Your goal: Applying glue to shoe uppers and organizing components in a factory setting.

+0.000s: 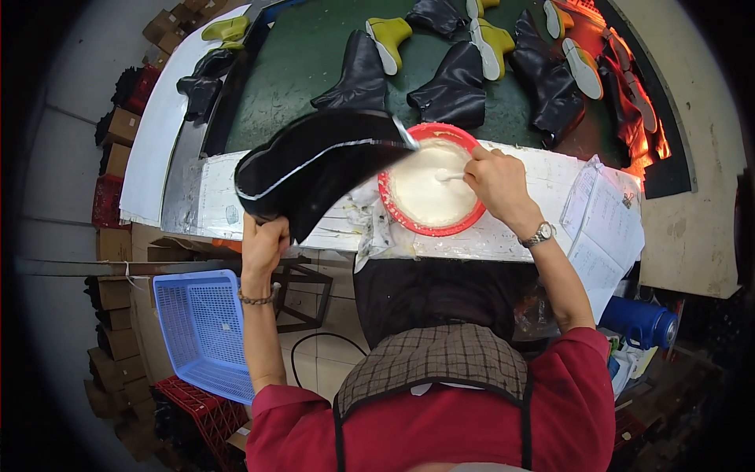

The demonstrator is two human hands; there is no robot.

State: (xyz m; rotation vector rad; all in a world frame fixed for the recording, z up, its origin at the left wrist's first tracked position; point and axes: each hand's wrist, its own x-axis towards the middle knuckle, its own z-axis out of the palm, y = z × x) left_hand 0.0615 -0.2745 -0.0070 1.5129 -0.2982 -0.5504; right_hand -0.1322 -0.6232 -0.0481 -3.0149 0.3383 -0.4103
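My left hand [266,248] grips a black boot [318,161] by its shaft end, tilted over the white-topped bench. A wet-looking white line runs along the boot, and its narrow right end reaches the rim of a red bowl [384,203]. Inside the bowl is a thick cream-white paste [425,200] like glue. My right hand [500,182] is closed on a white-coated brush [448,176] whose tip rests in the paste. Most of the brush handle is hidden by my fingers.
Beyond the bench lies a green conveyor belt [307,55] with several black boots [452,82] on yellow lasts [494,47]. Orange light glows at the far right. Written sheets [602,244] hang at the bench's right; a blue basket [200,330] stands at lower left.
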